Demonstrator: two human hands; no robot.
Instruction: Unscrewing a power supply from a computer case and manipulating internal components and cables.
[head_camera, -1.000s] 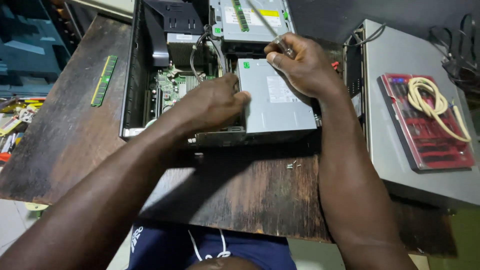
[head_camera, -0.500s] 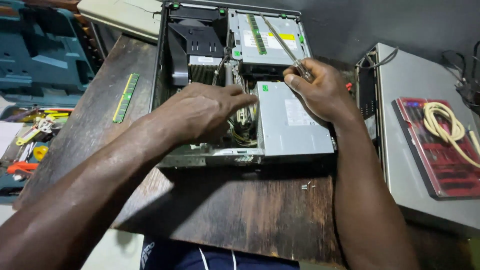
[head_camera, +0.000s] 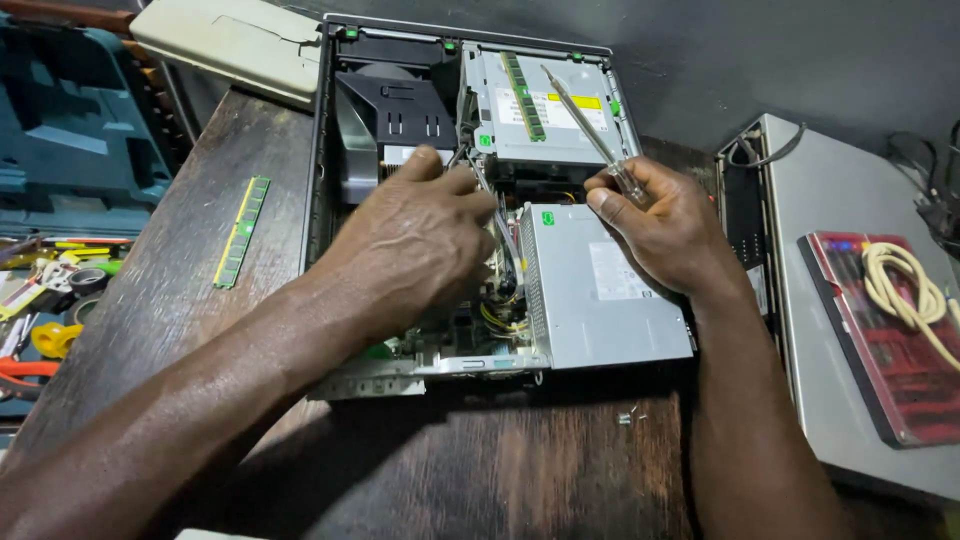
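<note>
My right hand (head_camera: 665, 225) pinches a thin clear-handled screwdriver (head_camera: 590, 135); left hand (head_camera: 415, 240) curled loosely, fingertips among cables (head_camera: 500, 255) beside the grey metal box (head_camera: 600, 295).

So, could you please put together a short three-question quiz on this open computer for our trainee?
1. True or false: the right hand holds a screwdriver with a clear handle.
2. Where does the loose green memory stick lie? A) on the wooden table, left of the computer case; B) on the red tool case; C) in the left hand.
3. Fill in: the left hand reaches among the cables beside the grey ____ supply.

Key: 1 true; 2 A; 3 power.
</note>
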